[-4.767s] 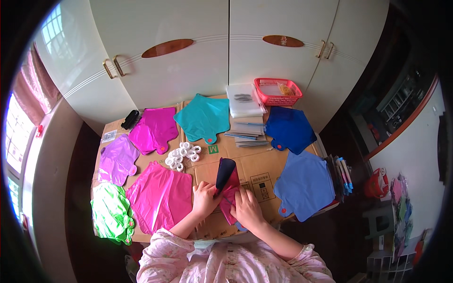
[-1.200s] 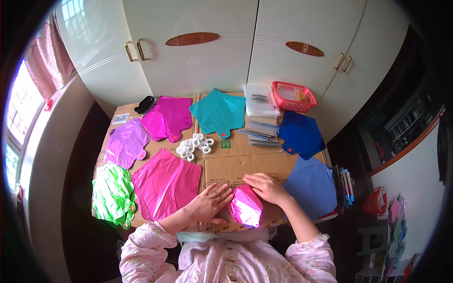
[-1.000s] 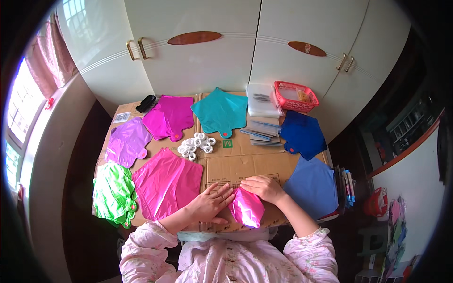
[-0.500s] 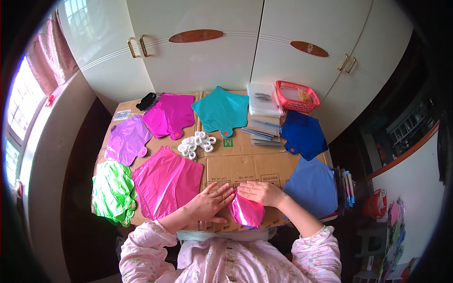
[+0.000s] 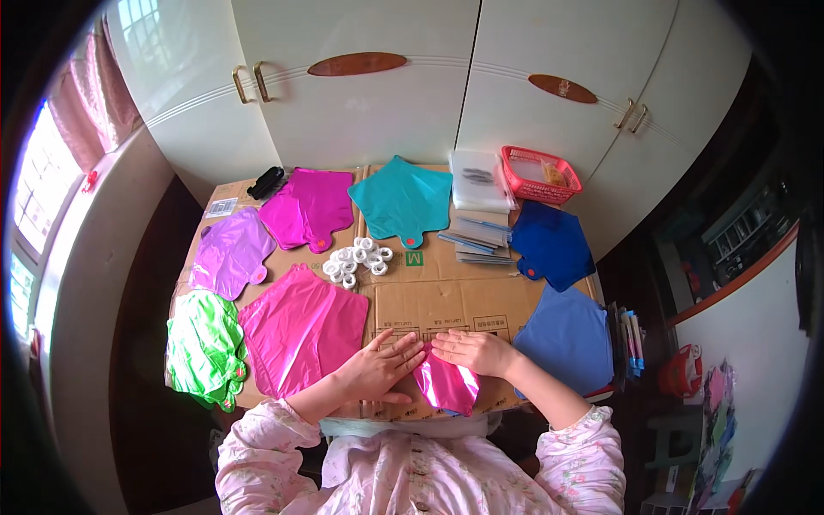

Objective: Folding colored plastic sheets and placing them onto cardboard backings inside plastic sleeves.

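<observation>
A folded shiny pink foil balloon (image 5: 448, 388) lies at the near edge of the cardboard, with a bit of blue showing under its near tip. My right hand (image 5: 476, 352) rests flat over its far part, hiding that end. Beside its left edge my left hand (image 5: 382, 367) lies with fingers stretched and thumb apart, the fingertips meeting those of the right hand. Neither hand is closed round anything. A larger flat pink foil balloon (image 5: 305, 330) spreads left of my left hand, and blue foil balloons (image 5: 566, 339) lie right of my right forearm.
On the cardboard (image 5: 429, 300) are white rings (image 5: 356, 262), teal (image 5: 402, 199), magenta (image 5: 305, 206), lilac (image 5: 230, 253), green (image 5: 204, 348) and dark blue foil balloons (image 5: 556, 245). Clear plastic sleeves (image 5: 481, 197), thin packets (image 5: 481, 240) and a red basket (image 5: 541, 193) stand back right.
The folded pink balloon's near part has narrowed slightly and its right edge shifted a little left. Both hands stay in nearly the same place.
</observation>
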`<state>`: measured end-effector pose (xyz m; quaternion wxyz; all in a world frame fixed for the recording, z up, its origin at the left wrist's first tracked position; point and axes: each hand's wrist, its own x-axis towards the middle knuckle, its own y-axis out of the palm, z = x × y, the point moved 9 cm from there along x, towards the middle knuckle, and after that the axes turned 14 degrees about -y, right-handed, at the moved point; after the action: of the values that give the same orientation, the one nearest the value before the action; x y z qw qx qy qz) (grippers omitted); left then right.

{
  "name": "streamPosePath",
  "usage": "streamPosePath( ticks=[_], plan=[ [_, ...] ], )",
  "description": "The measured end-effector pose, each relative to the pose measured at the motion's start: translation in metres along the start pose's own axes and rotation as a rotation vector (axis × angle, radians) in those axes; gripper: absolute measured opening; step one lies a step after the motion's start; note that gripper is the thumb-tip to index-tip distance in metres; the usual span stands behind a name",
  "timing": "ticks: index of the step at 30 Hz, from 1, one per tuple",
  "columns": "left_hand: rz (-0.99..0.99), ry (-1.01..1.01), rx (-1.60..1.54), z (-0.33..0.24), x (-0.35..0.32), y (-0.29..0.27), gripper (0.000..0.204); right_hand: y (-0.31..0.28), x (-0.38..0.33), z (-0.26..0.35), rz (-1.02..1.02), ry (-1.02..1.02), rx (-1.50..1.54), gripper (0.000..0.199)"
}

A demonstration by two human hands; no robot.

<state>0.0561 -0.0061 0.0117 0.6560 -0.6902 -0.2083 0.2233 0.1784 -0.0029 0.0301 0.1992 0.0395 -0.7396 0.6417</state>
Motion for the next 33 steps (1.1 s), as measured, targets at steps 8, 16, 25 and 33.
streamPosePath(
  ticks=[8,16,25,33],
  plan=[
    [-0.023,-0.012,0.02,-0.001,-0.003,-0.001,0.085,0.004,-0.004,0.007,0.132,0.056,0.101,0.045],
    [-0.186,0.006,0.004,-0.024,-0.021,-0.02,0.061,0.006,-0.013,0.029,0.263,0.141,0.192,0.065],
    [-0.478,0.04,-0.041,-0.074,-0.062,-0.03,0.031,0.005,-0.012,0.069,0.413,0.145,0.112,0.07],
    [-0.598,-0.098,-0.446,-0.053,-0.064,-0.043,0.021,-0.018,-0.019,0.063,-0.024,0.259,0.393,0.043]
  ],
)
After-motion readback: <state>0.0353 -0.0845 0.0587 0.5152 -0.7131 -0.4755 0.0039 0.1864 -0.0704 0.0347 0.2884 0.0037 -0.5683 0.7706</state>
